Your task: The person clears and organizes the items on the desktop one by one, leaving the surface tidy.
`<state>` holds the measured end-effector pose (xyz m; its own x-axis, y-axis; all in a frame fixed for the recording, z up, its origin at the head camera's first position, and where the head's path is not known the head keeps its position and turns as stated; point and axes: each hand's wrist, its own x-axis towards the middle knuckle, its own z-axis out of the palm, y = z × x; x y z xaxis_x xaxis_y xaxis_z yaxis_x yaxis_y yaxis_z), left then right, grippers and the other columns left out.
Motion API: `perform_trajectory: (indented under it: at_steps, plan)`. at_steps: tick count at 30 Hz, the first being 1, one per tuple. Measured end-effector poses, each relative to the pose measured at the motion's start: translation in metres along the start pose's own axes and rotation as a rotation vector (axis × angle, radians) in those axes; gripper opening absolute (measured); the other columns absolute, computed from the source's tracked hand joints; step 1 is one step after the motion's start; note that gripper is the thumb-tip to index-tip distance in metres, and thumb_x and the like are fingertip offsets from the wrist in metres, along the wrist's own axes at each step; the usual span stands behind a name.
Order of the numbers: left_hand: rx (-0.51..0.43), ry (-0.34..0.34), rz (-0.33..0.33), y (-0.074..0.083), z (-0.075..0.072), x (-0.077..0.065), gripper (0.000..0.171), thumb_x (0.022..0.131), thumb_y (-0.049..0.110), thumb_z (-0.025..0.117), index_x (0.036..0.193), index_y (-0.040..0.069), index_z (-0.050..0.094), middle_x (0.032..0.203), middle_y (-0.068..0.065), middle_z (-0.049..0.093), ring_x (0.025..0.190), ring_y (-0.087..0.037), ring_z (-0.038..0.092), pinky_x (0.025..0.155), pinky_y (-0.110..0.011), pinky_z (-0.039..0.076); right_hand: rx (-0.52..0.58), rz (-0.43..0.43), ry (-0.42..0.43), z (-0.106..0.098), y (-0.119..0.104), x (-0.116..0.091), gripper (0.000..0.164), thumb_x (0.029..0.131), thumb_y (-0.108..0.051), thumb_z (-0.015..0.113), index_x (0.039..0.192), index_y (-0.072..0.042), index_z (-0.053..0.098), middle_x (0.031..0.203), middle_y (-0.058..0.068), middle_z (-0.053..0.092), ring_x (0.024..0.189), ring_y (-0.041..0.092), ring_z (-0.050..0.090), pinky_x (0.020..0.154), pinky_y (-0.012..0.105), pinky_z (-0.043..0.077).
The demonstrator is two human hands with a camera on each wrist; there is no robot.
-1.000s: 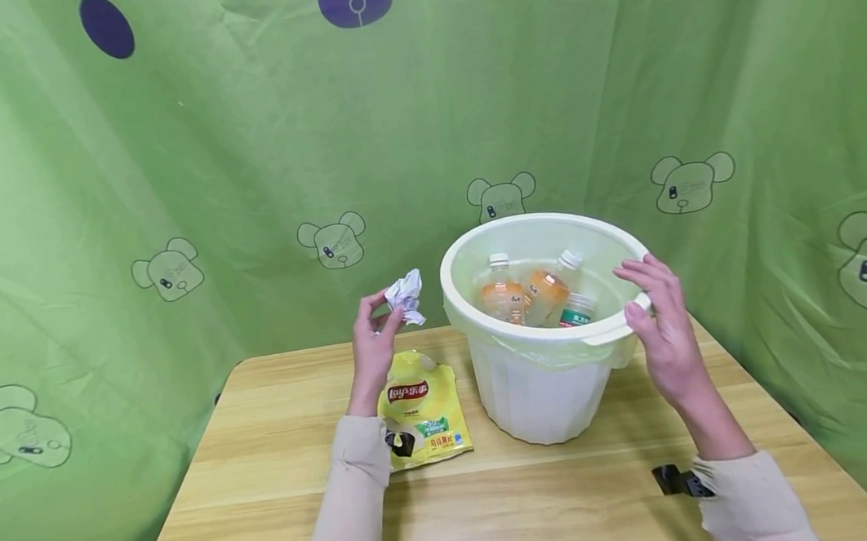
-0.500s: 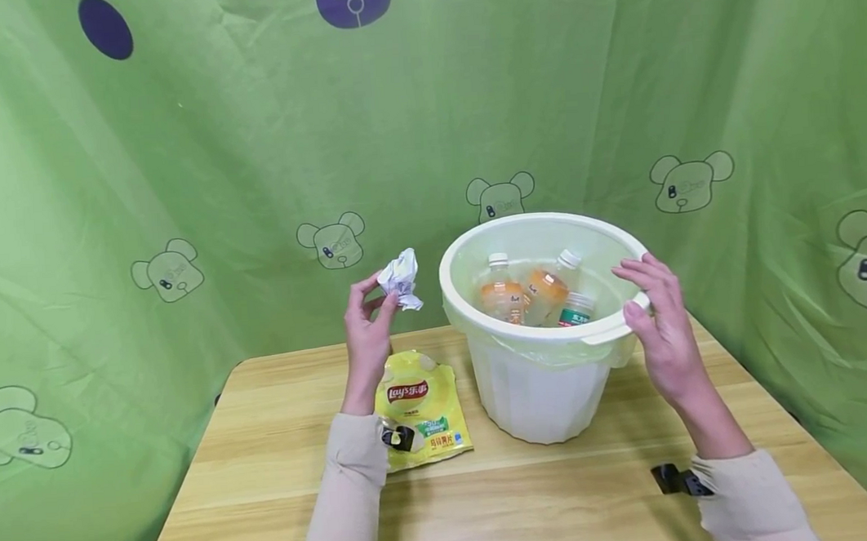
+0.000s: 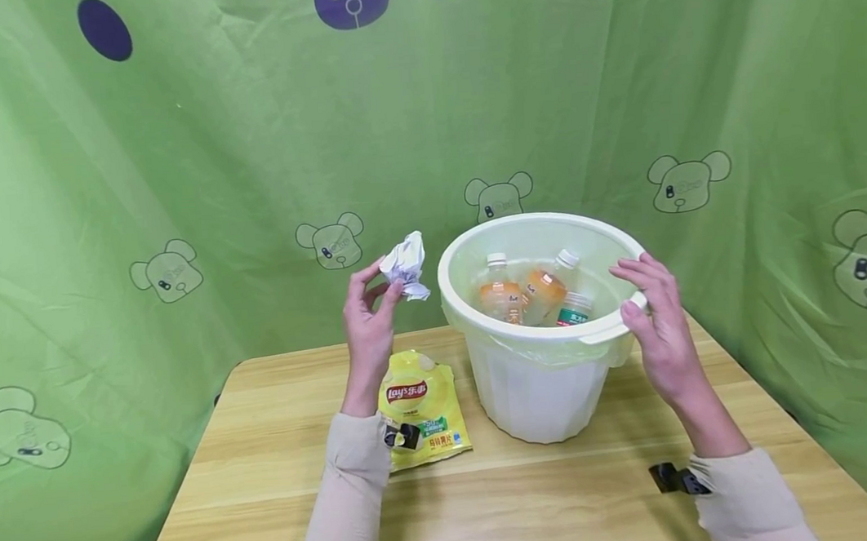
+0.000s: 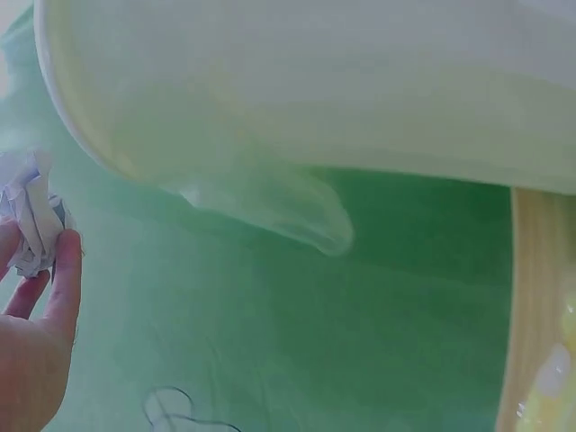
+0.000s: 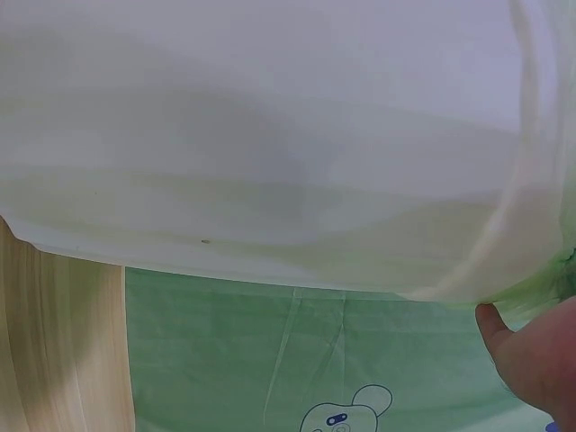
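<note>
My left hand (image 3: pixel 368 323) pinches a crumpled white paper ball (image 3: pixel 405 264) in its fingertips, raised above the table just left of the bin's rim. The left wrist view shows the paper ball (image 4: pixel 31 225) at my fingertips (image 4: pixel 65 270). A white waste bin (image 3: pixel 545 379) with a pale green liner stands on the wooden table (image 3: pixel 268 475); inside lie two orange drink bottles (image 3: pixel 504 295) and a green-labelled one (image 3: pixel 574 308). My right hand (image 3: pixel 657 324) grips the bin's right rim handle, thumb outside, fingers over the edge. In the right wrist view the bin wall (image 5: pixel 270 135) fills the frame.
A yellow Lay's chip bag (image 3: pixel 420 406) lies flat on the table under my left wrist, left of the bin. Green cartoon-bear curtains (image 3: pixel 179 194) close in the table at the back and both sides. Bare wood runs along the front edge.
My left hand has lifted the paper ball higher and slightly right, nearer the bin's rim. The right hand has stayed on the handle.
</note>
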<state>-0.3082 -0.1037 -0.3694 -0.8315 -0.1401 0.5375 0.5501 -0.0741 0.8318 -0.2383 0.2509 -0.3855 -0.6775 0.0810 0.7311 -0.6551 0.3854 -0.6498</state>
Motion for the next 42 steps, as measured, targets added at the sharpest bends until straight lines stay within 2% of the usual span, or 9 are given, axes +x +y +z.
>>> perform_trajectory:
  at_steps: [6,11,19,23,30,36,42]
  plan:
    - [-0.006,-0.034,0.04,0.018,0.011,-0.003,0.042,0.097,0.011,0.07,0.138,0.012,0.06,0.145,-0.003,0.057,0.12,-0.029,0.062,0.1,-0.032,0.06,0.003,-0.006,0.002,0.0,0.001,0.0,0.046,0.098,-0.006,0.045,0.142,0.005,0.055,0.153,0.009,0.047,0.155,0.024,0.022,0.131,0.051,0.005]
    - [-0.027,-0.06,0.054,0.027,0.02,-0.006,0.043,0.097,0.007,0.07,0.138,0.01,0.059,0.142,-0.006,0.058,0.118,-0.026,0.063,0.097,-0.031,0.061,0.003,-0.012,0.003,0.0,0.001,0.0,0.046,0.098,-0.006,0.045,0.141,0.006,0.055,0.153,0.012,0.046,0.155,0.024,0.022,0.131,0.051,0.005]
    - [0.014,-0.096,0.082,0.029,0.033,-0.011,0.042,0.097,0.011,0.071,0.138,0.013,0.061,0.134,-0.009,0.062,0.115,-0.021,0.064,0.089,-0.03,0.063,0.001,-0.01,0.002,0.0,0.001,0.0,0.046,0.098,-0.006,0.045,0.141,0.005,0.055,0.153,0.011,0.046,0.155,0.024,0.022,0.131,0.051,0.005]
    - [0.033,-0.102,0.127,0.029,0.041,-0.013,0.042,0.096,0.01,0.072,0.137,0.013,0.062,0.134,-0.009,0.065,0.114,-0.022,0.066,0.089,-0.033,0.064,0.005,-0.009,0.004,0.0,0.001,0.0,0.046,0.098,-0.006,0.045,0.141,0.006,0.055,0.152,0.009,0.046,0.155,0.022,0.022,0.131,0.05,0.005]
    - [-0.007,-0.144,0.198,0.03,0.054,-0.015,0.042,0.096,0.005,0.071,0.137,0.007,0.062,0.139,-0.009,0.065,0.112,-0.02,0.066,0.088,-0.042,0.065,0.009,-0.005,0.006,0.001,0.001,0.0,0.046,0.098,-0.006,0.045,0.141,0.006,0.055,0.152,0.005,0.047,0.155,0.02,0.022,0.131,0.051,0.005]
    - [-0.018,-0.181,0.227,0.03,0.064,-0.016,0.041,0.096,0.002,0.07,0.135,0.006,0.062,0.142,-0.01,0.063,0.11,-0.019,0.065,0.093,-0.039,0.064,0.014,-0.003,0.003,0.001,0.002,0.0,0.046,0.099,-0.006,0.045,0.142,0.005,0.055,0.152,-0.002,0.046,0.155,0.019,0.021,0.131,0.049,0.005]
    - [0.019,-0.21,0.272,0.032,0.071,-0.016,0.04,0.095,0.001,0.07,0.134,0.005,0.063,0.144,-0.013,0.061,0.11,-0.027,0.067,0.095,-0.036,0.063,0.014,-0.002,0.004,0.0,0.002,-0.001,0.045,0.098,-0.006,0.045,0.141,0.006,0.055,0.151,-0.006,0.046,0.155,0.019,0.022,0.131,0.05,0.005]
